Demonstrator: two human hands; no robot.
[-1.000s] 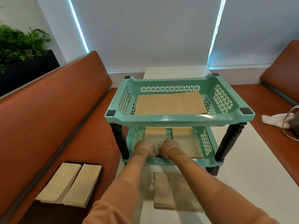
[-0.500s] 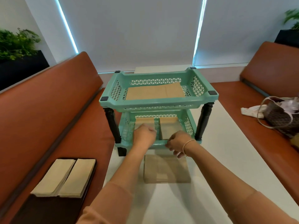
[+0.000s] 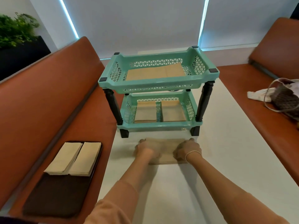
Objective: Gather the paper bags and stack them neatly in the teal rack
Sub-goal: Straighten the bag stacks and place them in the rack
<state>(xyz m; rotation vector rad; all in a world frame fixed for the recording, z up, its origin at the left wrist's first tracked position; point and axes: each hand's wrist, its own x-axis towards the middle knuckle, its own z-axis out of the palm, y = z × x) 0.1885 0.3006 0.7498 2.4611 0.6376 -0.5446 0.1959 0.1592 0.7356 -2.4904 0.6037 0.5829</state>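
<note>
Two bag stacks (image 3: 160, 112) in teal rack (image 3: 159, 126) lower tier; flat bags (image 3: 155, 72) in upper.

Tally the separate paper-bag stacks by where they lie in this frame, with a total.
Top tier of teal rack: 1
Bottom tier: 2
White table, under both hands: 1
Dark tray on bench: 2
Total: 6

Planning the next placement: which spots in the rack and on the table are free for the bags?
Free: white table right of the right hand, and nearer than the bag stack both hands hold. The top tier is mostly covered by flat bags. The lower tier holds two stacks with a slim gap between them; clearance under the top tier looks tight.
</note>
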